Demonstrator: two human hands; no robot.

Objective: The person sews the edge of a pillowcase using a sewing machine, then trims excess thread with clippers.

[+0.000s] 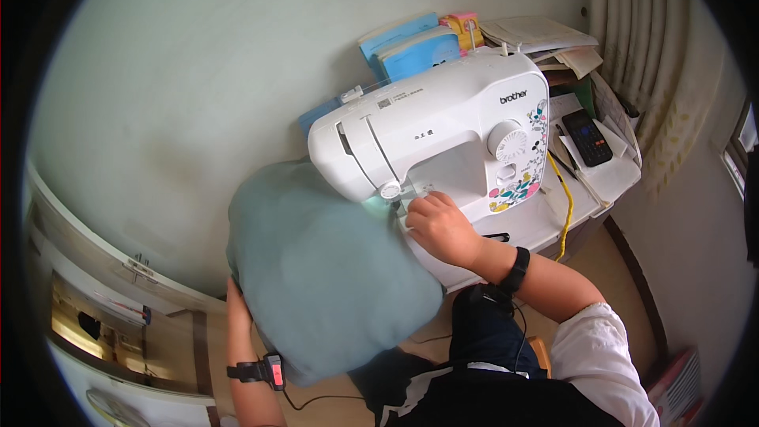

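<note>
A white Brother sewing machine [450,112] stands on a white table, its lamp lit over the needle area. A plump grey-green cushion [332,273] lies to its left, one edge reaching under the machine's head. My right hand [442,228] is at the needle area beside the cushion's edge, fingers bent; what they touch there is hidden. Along the cushion's left side runs my left forearm [240,314], and the hand itself is hidden behind the cushion. Black straps sit on both wrists, the left one carrying a small device [274,371].
Blue books [415,50] and a stack of papers [539,32] stand behind the machine. At right lie a black calculator [587,137] and pens. A yellow cord [566,207] hangs over the table edge. Near my right wrist is a small black tool [497,237]. Curtains [646,59] hang at right.
</note>
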